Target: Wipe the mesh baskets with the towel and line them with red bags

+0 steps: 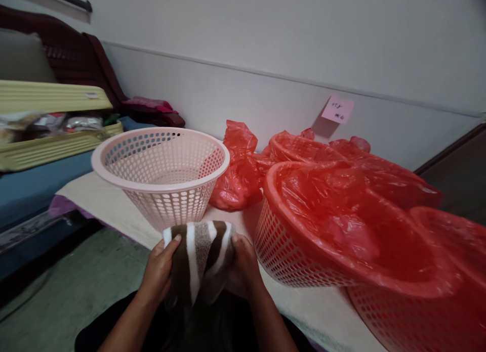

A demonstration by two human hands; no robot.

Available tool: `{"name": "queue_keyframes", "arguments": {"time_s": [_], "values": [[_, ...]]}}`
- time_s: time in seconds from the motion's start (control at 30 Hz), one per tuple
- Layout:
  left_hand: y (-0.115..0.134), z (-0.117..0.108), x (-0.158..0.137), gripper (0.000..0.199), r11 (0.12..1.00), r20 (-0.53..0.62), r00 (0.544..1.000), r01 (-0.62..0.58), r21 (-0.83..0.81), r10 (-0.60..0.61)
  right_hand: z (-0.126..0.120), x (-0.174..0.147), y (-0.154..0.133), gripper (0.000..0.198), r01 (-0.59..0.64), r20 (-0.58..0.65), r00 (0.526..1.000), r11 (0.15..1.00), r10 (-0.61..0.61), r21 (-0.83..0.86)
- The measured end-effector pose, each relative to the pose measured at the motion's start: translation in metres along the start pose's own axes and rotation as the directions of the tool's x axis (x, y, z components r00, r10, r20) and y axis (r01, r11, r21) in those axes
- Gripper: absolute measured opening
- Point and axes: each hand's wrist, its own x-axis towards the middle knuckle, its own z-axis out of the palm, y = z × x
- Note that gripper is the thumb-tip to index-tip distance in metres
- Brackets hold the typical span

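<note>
A striped piece of cloth (200,251) in brown, grey and white is stretched between my two hands, low in the middle of the view. My left hand (161,263) is closed on its left edge, thumb on top. At the right edge my right hand (245,258) grips the same cloth; most of those fingers are hidden behind it. The cloth's lower part hangs down in shadow over my lap, and whether it is a sock or another item I cannot tell. Just beyond stands a pale pink plastic basket (163,186) with perforated walls and nothing visible inside.
Right of me, a basket lined with a red plastic bag (273,230) stands among more red-lined baskets. A red plastic bag (237,180) sits against the wall. Pink note (337,109) on the wall. To the left, a yellow plastic case (49,96) lies on a blue surface.
</note>
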Motion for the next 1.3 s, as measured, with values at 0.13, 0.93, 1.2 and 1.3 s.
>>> {"name": "queue_keyframes", "arguments": {"time_s": [0.13,0.93,1.2,1.3], "values": [[-0.001,0.004,-0.002,0.046,1.0,0.02,1.0,-0.005,-0.022,0.005,0.004,-0.003,0.007,0.027,0.048,0.027,0.999,0.953,-0.042,-0.298],[0.004,0.004,-0.001,0.039,0.991,-0.099,0.991,-0.095,-0.089,0.086,0.004,-0.001,0.011,0.048,0.072,-0.056,0.995,0.977,-0.085,-0.199],[0.002,0.01,-0.009,0.059,0.996,0.109,0.994,0.022,-0.089,-0.013,0.017,-0.007,0.011,0.021,0.104,0.038,0.994,0.869,-0.098,-0.484],[0.003,0.009,-0.01,0.06,0.996,0.133,0.991,0.025,-0.091,-0.013,0.017,-0.006,0.012,0.012,0.126,0.055,0.992,0.847,-0.113,-0.517]]}}
